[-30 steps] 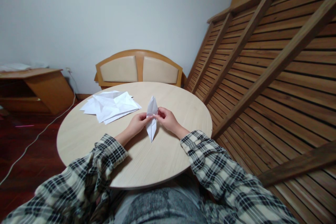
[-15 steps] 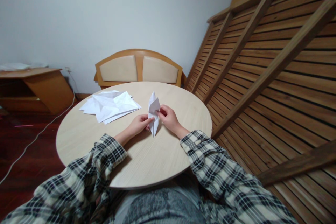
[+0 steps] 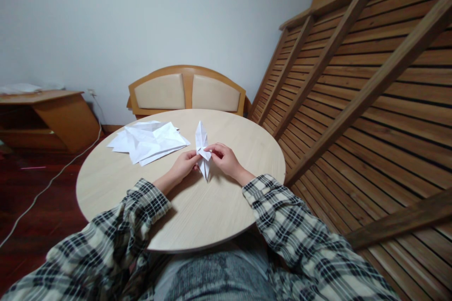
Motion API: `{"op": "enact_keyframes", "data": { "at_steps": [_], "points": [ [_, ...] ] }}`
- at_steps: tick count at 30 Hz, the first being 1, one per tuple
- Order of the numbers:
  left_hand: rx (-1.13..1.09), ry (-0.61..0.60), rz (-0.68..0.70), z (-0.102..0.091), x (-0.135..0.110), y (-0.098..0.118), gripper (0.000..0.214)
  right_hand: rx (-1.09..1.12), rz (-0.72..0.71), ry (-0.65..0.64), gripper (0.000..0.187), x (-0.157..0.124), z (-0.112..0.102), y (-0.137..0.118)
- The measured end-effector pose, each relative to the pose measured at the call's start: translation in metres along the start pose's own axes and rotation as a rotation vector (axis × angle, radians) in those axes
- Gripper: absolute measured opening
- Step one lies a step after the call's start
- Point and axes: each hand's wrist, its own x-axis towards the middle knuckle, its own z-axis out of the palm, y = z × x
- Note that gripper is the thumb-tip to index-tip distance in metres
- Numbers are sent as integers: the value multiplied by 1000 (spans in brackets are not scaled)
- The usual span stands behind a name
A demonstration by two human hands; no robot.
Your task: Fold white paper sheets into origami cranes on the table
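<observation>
Between my hands, over the round table [image 3: 197, 216], is a narrow piece of folded white paper [image 3: 201, 136], pointed at its far end and split into two points at the near end. My left hand [image 3: 184, 165] pinches its left side, thumb on top. From the right, my right hand [image 3: 225, 159] grips a small flap at the middle of the paper between thumb and forefinger. That flap lies folded down toward me. Some of my left fingers are hidden beneath the paper.
Several creased white sheets [image 3: 148, 141] lie in an overlapping pile on the table's left. Beyond the table stands a padded headboard [image 3: 160, 92]. A slatted wooden frame [image 3: 353, 99] leans along the right. On the left are a wooden cabinet [image 3: 67, 120] and a white cable [image 3: 49, 183].
The flap that stood up at the paper's middle now lies bent down toward me, with my right fingers on it. The folded paper has shifted and tilted slightly left.
</observation>
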Motion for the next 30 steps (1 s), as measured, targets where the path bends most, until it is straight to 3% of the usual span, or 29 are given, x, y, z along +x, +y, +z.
{"op": "enact_keyframes", "data": {
  "at_steps": [10,18,30],
  "points": [
    [-187,33,-19,0,2,-9,21,-11,-27,-12,28,-1,-2,-1],
    [-412,49,-180,3,5,-5,26,-22,-15,-20,29,-1,-2,-1],
    [-248,103,-71,2,0,-3,37,-17,-23,-40,30,-1,-2,0]
  ]
}}
